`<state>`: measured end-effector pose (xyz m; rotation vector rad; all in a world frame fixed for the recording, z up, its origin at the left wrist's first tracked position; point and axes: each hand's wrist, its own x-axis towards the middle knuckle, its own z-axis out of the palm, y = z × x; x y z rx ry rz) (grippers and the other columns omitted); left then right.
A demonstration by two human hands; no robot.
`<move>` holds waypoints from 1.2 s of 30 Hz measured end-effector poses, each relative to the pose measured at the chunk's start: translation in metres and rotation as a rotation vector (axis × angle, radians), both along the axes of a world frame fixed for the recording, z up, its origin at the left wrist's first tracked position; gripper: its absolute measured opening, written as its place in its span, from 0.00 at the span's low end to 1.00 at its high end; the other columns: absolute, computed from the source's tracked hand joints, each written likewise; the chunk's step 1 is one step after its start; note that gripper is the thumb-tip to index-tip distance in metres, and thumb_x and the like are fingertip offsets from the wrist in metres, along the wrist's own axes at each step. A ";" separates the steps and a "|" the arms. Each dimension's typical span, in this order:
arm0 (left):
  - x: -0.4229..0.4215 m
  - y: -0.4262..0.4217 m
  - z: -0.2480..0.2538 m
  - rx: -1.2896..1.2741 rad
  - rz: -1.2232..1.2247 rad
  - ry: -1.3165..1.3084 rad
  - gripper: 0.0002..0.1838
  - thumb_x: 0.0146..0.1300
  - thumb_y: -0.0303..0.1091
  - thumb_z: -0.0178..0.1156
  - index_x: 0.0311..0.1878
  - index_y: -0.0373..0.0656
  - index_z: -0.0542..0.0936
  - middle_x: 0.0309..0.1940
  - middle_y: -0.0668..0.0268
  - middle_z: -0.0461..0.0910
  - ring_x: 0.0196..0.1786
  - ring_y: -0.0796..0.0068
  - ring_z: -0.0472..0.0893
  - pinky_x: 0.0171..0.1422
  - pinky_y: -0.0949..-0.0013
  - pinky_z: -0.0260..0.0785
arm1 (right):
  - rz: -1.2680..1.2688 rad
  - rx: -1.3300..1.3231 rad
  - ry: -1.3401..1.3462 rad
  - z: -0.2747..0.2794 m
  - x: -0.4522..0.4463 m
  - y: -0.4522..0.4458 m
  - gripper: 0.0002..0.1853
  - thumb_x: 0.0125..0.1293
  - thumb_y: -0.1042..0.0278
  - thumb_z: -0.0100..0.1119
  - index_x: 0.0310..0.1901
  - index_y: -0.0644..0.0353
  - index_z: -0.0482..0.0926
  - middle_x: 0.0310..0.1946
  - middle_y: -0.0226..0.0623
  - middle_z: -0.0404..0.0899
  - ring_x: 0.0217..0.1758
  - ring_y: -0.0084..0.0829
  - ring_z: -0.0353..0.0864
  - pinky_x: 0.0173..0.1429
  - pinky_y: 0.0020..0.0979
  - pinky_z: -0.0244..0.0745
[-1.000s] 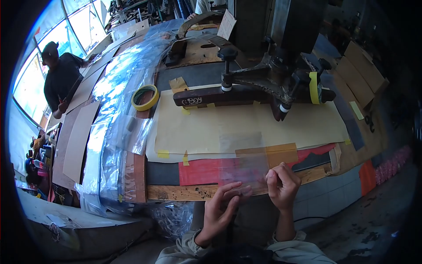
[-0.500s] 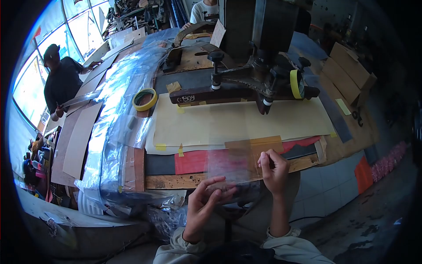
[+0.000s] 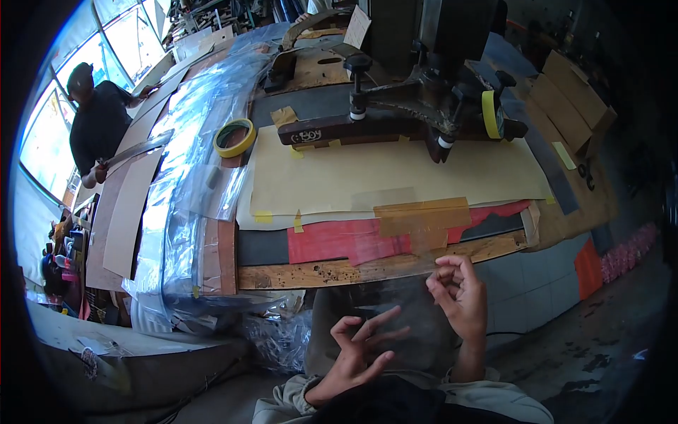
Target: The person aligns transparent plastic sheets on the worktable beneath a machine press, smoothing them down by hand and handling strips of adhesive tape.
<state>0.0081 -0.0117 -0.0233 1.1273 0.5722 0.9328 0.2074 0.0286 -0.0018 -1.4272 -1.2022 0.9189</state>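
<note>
My right hand (image 3: pixel 460 300) is pinched at the right edge of a clear plastic sheet (image 3: pixel 399 268), in front of the table's wooden front edge (image 3: pixel 332 274). The sheet is faint, so its full outline is hard to make out. Below and to the left, my left hand (image 3: pixel 360 353) is open with its fingers spread, close to the film. Just beyond lie a red piece of material (image 3: pixel 328 242) and an amber translucent strip (image 3: pixel 424 215). A large cream sheet (image 3: pixel 395 173) with bits of yellow tape covers the table behind them.
A dark press arm (image 3: pixel 417 106) with a bar stands over the cream sheet. One yellow tape roll (image 3: pixel 234 138) lies left; another (image 3: pixel 489 114) hangs on the press. Clear plastic film (image 3: pixel 187 162) covers the left side. Beyond, a person (image 3: pixel 102 124) holds a long blade-like tool.
Both hands have moved down and nearer to me, drawing the clear sheet off the cream sheet towards the front edge. My left hand's fingers have spread. The view has tilted slightly.
</note>
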 end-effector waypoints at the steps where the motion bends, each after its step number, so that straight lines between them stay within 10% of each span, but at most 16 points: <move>1: 0.002 0.003 0.010 -0.148 0.021 -0.037 0.22 0.66 0.17 0.48 0.45 0.50 0.45 0.71 0.43 0.51 0.70 0.52 0.64 0.67 0.59 0.64 | 0.026 -0.064 0.103 -0.001 -0.002 -0.002 0.19 0.61 0.77 0.62 0.52 0.64 0.68 0.31 0.34 0.79 0.32 0.20 0.79 0.34 0.21 0.75; 8: -0.014 0.026 -0.008 -0.464 -0.088 -0.359 0.19 0.69 0.34 0.54 0.57 0.46 0.58 0.71 0.42 0.54 0.73 0.50 0.57 0.69 0.48 0.60 | 0.277 -0.213 0.385 -0.010 0.005 -0.028 0.32 0.61 0.79 0.62 0.64 0.63 0.57 0.32 0.40 0.80 0.36 0.24 0.81 0.40 0.24 0.78; 9: -0.012 0.028 -0.010 -0.473 -0.110 -0.277 0.33 0.64 0.47 0.57 0.65 0.39 0.59 0.70 0.42 0.56 0.71 0.50 0.62 0.65 0.48 0.66 | 0.316 -0.235 0.371 -0.011 0.010 -0.034 0.33 0.61 0.79 0.63 0.65 0.63 0.56 0.33 0.41 0.81 0.36 0.24 0.81 0.41 0.25 0.79; 15: 0.001 0.037 -0.026 -0.419 -0.350 -0.248 0.35 0.70 0.43 0.51 0.73 0.42 0.50 0.62 0.50 0.69 0.60 0.60 0.75 0.61 0.64 0.70 | 0.603 -0.364 0.301 -0.010 0.031 -0.070 0.36 0.61 0.79 0.63 0.68 0.61 0.56 0.40 0.39 0.79 0.43 0.25 0.81 0.51 0.28 0.78; 22: 0.012 0.007 -0.008 -0.034 -0.201 -0.007 0.35 0.68 0.25 0.45 0.75 0.41 0.42 0.45 0.54 0.82 0.46 0.68 0.82 0.56 0.66 0.72 | 0.297 0.034 0.327 -0.010 0.031 -0.074 0.26 0.67 0.60 0.60 0.62 0.62 0.68 0.57 0.39 0.68 0.57 0.30 0.72 0.62 0.33 0.68; 29: 0.004 0.004 -0.004 0.181 -0.163 0.020 0.40 0.70 0.32 0.46 0.75 0.44 0.33 0.42 0.47 0.81 0.40 0.62 0.84 0.52 0.63 0.74 | 0.161 0.159 0.422 0.018 0.006 -0.050 0.13 0.71 0.65 0.53 0.47 0.67 0.78 0.45 0.44 0.79 0.40 0.26 0.80 0.39 0.26 0.79; 36: 0.005 0.029 0.017 0.237 -0.004 0.036 0.37 0.74 0.34 0.43 0.74 0.46 0.30 0.44 0.44 0.80 0.40 0.60 0.84 0.51 0.62 0.75 | 0.101 0.298 0.328 0.058 -0.014 -0.010 0.13 0.69 0.74 0.54 0.53 0.66 0.73 0.36 0.44 0.82 0.32 0.25 0.81 0.34 0.24 0.78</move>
